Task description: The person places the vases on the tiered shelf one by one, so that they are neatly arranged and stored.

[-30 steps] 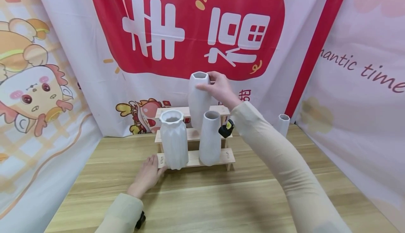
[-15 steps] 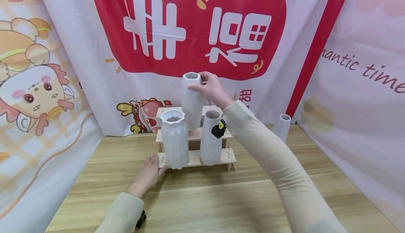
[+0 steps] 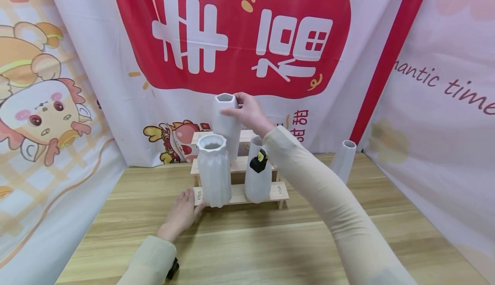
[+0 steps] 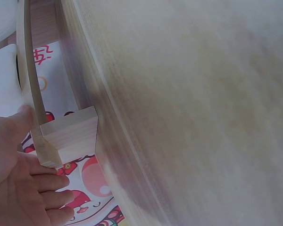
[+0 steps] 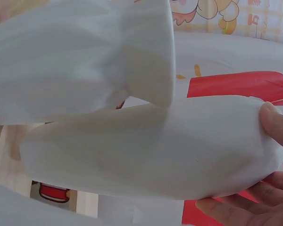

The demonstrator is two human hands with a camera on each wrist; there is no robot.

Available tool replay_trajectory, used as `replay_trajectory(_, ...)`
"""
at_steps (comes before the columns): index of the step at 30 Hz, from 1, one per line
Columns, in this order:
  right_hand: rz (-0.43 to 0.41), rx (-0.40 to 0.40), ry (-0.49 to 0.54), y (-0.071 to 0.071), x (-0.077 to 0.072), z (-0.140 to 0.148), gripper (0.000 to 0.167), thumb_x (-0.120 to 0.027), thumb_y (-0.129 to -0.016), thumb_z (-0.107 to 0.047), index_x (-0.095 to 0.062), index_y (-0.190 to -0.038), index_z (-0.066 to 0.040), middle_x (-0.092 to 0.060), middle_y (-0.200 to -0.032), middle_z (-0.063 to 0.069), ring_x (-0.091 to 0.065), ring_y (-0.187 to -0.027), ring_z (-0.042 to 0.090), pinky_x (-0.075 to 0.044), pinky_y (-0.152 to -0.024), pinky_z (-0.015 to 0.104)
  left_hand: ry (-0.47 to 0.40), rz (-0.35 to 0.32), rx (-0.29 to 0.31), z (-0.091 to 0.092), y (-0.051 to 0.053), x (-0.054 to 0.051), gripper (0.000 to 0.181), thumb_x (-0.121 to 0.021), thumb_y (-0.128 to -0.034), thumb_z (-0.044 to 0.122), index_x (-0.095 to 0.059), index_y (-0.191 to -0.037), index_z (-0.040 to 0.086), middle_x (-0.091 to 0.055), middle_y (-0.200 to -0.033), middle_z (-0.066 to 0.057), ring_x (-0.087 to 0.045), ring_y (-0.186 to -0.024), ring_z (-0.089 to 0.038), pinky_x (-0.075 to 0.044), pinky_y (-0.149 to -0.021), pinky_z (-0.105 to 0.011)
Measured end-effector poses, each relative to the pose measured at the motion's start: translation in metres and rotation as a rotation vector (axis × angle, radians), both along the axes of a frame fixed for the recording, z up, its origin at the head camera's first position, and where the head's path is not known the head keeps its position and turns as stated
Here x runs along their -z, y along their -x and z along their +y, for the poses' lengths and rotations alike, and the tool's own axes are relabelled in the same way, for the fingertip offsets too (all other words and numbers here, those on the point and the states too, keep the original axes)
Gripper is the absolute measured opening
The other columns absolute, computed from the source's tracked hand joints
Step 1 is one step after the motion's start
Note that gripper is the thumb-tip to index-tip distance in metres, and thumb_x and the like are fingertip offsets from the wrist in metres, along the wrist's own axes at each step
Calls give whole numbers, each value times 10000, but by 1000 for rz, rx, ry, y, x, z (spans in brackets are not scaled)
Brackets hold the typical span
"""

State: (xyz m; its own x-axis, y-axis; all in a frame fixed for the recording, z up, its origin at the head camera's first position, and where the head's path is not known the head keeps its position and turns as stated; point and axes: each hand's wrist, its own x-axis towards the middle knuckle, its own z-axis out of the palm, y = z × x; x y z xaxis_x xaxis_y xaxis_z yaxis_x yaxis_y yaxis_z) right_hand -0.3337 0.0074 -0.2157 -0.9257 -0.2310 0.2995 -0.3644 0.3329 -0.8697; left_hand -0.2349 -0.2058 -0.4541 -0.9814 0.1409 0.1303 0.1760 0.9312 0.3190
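My right hand (image 3: 249,112) grips a white faceted vase (image 3: 225,124) near its mouth, thumb on the near side and fingers round the far side. The vase stands nearly upright over the middle board of a stepped wooden stand (image 3: 238,195); whether its base touches the board is hidden. On the lowest board are a pleated white vase (image 3: 214,175) with a wavy rim at left and a smooth tapered white vase (image 3: 257,187) at right, partly behind my wrist. My left hand (image 3: 180,212) holds the left end of the lowest board (image 4: 30,80) between thumb and fingers.
Another slim white vase (image 3: 344,161) stands on the wooden table (image 3: 247,250) at the right, behind my sleeve. Printed cloths (image 3: 96,61) hang behind the stand and along both sides. Inside the stand, the pleated vase is close beside the held one.
My right hand has carried the faceted vase leftward and slightly down, from behind the smooth vase to behind the pleated one. The left hand stays on the stand.
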Motion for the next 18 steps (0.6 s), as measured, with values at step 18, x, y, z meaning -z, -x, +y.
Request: replay_trajectory(18,-12,-12,-3,4,11,-20,491,-741,-783,-263,-533,-1201,-112,-572,-1103,2,-560,-909,165,-522,-779,294,7,-8,-4,-1,1,2,676,-478,-963,309,-251,-1324,-216,-267,-1348,-400,-271,-1251,-499,-206,-1051,-539)
